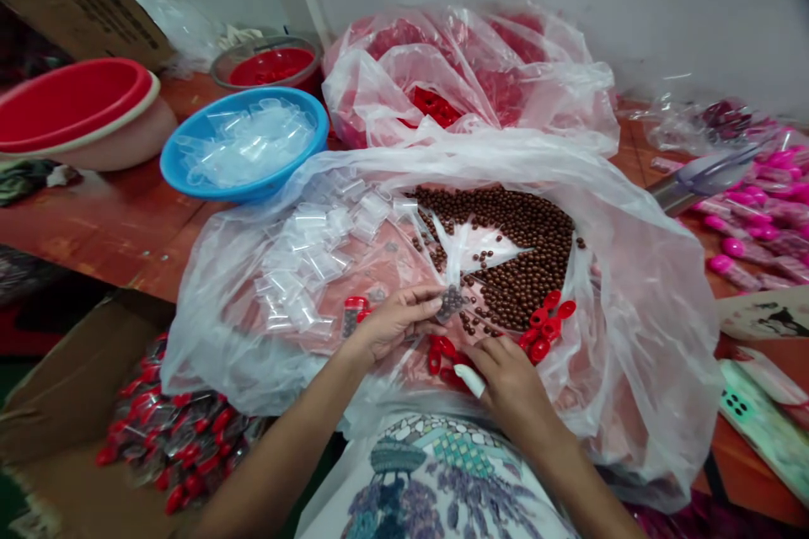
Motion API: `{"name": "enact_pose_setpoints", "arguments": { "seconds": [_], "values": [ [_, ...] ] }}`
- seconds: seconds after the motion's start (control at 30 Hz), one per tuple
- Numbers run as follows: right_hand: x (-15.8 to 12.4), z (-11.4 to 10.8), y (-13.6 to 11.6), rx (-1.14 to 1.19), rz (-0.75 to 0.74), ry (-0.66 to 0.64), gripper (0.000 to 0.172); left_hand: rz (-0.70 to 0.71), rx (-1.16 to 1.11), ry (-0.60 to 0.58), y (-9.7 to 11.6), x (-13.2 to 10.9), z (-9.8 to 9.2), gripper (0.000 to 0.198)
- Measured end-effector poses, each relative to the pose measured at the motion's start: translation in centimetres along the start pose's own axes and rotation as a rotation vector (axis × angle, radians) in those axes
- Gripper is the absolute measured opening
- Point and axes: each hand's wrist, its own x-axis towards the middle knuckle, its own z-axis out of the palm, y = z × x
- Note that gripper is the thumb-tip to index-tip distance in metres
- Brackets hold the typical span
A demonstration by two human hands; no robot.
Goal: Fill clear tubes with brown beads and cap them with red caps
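My left hand (401,320) pinches a small clear plastic tube (451,303) with brown balls in its lower end. Close by, my right hand (506,375), with a white wrap on its thumb, has its fingers curled at a little group of red caps (442,347). A cap seems to be between thumb and fingers, partly hidden. More red caps (547,327) lie just beyond that hand. Loose brown balls (518,248) spread over the plastic sheet behind both hands. Empty clear tubes (309,253) are heaped at the left. A filled, red-capped tube (355,316) is beside my left wrist.
A blue basin (168,164) of clear pieces stands back left, near red and cream basins (155,101). Behind the sheet (657,269) sits a plastic bag (379,72) with red parts. Capped tubes (183,429) fill a carton (56,413) lower left; pink-topped tubes (758,202) lie right.
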Motion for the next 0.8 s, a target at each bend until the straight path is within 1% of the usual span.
{"name": "enact_pose_setpoints", "arguments": {
  "seconds": [0.07,0.13,0.2,0.23,0.3,0.33,0.43,0.5,0.6,0.67,0.8],
  "values": [
    [0.6,0.5,-0.3,-0.058,-0.005,0.001,0.020,0.015,-0.022,0.036,-0.6,-0.7,-0.2,0.033],
    [0.9,0.7,-0.3,-0.071,-0.002,-0.028,0.014,0.035,-0.055,0.059,-1.1,-1.2,-0.3,0.031],
    [0.8,0.4,0.1,-0.016,0.036,-0.033,0.013,0.053,-0.076,0.065,-1.4,-1.7,-0.3,0.030],
    [0.7,0.1,0.4,0.039,0.073,-0.012,0.018,0.058,-0.081,0.061,-1.6,-1.9,-0.3,0.030],
    [0.4,-0.5,1.1,0.206,0.178,0.066,0.030,0.067,-0.084,0.047,-1.8,-2.2,-0.2,0.029],
    [0.3,-0.8,1.4,0.314,0.245,0.110,0.033,0.069,-0.082,0.036,-1.9,-2.2,-0.2,0.030],
    [0.6,-1.6,1.7,0.674,0.473,0.227,0.033,0.070,-0.052,0.012,-2.5,-2.2,0.3,0.034],
    [1.1,-2.0,1.4,0.855,0.563,0.264,0.036,0.074,-0.009,0.003,-3.1,-2.0,0.9,0.037],
    [1.9,-2.5,0.6,0.997,0.582,0.247,0.040,0.098,0.065,0.020,-3.7,-1.8,1.9,0.039],
    [2.1,-2.7,0.1,1.031,0.590,0.239,0.037,0.119,0.111,0.032,-4.0,-1.7,2.4,0.039],
    [1.6,-2.5,-0.2,0.951,0.551,0.273,0.026,0.158,0.140,0.011,-4.3,-1.6,3.0,0.038]
  ]
}}
